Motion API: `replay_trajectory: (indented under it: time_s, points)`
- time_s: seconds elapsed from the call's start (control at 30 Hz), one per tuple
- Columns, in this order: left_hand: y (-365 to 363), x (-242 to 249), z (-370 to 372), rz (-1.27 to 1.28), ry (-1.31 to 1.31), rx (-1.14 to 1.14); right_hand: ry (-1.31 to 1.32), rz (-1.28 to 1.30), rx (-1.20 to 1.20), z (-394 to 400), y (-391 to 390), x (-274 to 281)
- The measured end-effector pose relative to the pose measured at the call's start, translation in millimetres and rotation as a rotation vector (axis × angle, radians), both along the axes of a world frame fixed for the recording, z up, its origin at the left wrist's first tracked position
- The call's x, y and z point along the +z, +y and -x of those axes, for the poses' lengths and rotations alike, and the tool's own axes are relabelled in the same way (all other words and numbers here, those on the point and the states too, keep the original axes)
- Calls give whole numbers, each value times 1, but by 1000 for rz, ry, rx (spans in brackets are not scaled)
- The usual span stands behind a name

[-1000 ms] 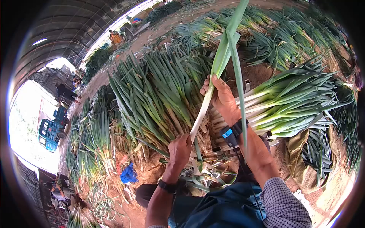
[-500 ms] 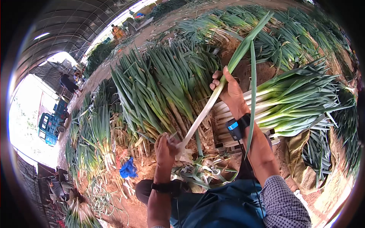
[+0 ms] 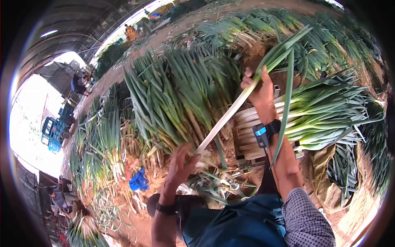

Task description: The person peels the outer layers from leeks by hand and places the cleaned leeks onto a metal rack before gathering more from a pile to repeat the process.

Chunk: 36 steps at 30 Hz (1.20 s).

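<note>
My right hand (image 3: 261, 92) is closed around a long green onion (image 3: 226, 117), gripping where the white stalk turns green. The onion slants across in front of me, its leaves up to the right and one long leaf drooping past my wrist. At the lower root end, my left hand (image 3: 180, 164) has its thumb apart from its motion-blurred fingers. Beneath and right of my right forearm lies a pile of clean white-stalked green onions (image 3: 321, 119). Unpeeled green onions (image 3: 177, 94) stand bunched ahead of both hands. Stripped peelings (image 3: 220, 185) lie before my lap.
A blue crumpled bag (image 3: 139, 180) lies on the soil at left. More green onions (image 3: 103, 136) line the left side. A brown sack (image 3: 323, 164) sits at right. Farther off are a blue truck (image 3: 55, 129) and a person in orange (image 3: 130, 33).
My left hand has loosened at the root end, its fingers spreading. My right hand and the onion sit slightly farther right, partly because the view has shifted.
</note>
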<state>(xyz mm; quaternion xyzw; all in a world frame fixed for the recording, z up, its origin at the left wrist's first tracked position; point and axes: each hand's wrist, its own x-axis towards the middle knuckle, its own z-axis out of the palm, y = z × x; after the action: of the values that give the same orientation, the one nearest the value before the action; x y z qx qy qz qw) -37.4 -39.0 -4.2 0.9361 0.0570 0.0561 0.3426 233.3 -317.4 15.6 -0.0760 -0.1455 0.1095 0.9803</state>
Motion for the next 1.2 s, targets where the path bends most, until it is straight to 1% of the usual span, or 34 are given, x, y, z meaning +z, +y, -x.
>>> replay_trajectory:
  time_s: [0.03,0.07,0.1,0.13,0.17,0.2,0.3,0.33,0.37,0.43,0.47,0.57,0.67,0.73,0.83,0.87,0.97,1.0,1.1,1.13,1.2]
  points:
    - [-10,-3,-10,24,-26,-36,-3,-41,18,5,0,8]
    - [-21,-6,-21,48,-52,-73,36,-1,-5,16,4,17]
    - [-31,-9,-31,72,-76,-111,13,139,-42,27,8,19]
    - [-40,-24,-37,-25,-291,-128,-14,393,-103,31,15,9]
    - [-48,-37,-44,-116,-512,-138,15,509,-98,37,24,-2]
    - [-59,-39,-53,-139,-560,-140,6,484,-66,43,30,-1]
    - [-85,-33,-59,123,-335,-133,29,403,-22,43,16,11]
    - [-84,-26,-61,225,-56,-194,48,365,-11,41,12,15]
    - [-85,-23,-62,525,96,-282,86,331,-21,39,6,18]
    - [-89,-23,-62,1127,419,-450,37,278,-29,25,-6,11]
    - [-93,-28,-59,1202,448,-458,46,244,-29,17,-12,8]
    - [-104,-32,-48,1596,436,-591,56,188,-28,-4,-26,-7]
    - [-115,-40,-33,1537,399,-491,136,278,-99,-12,-33,-15]
    - [-117,-35,-22,1512,384,-423,195,346,-149,-10,-28,-13]
    - [-116,-29,-2,1278,339,-264,185,439,-212,-10,-22,-12]
    - [-113,-32,7,1253,346,-241,196,454,-229,-10,-21,-11]
    - [-108,-26,29,938,253,-134,200,489,-238,-6,-15,-12]
    - [-104,-29,34,909,255,-127,203,515,-240,-3,-12,-11]
    - [-85,-35,61,605,356,-137,256,559,-300,-3,-17,-9]
    - [-73,-61,90,769,407,-51,221,501,-328,-16,-35,-11]
    - [-53,-81,105,643,442,-83,118,363,-278,-39,-77,-9]
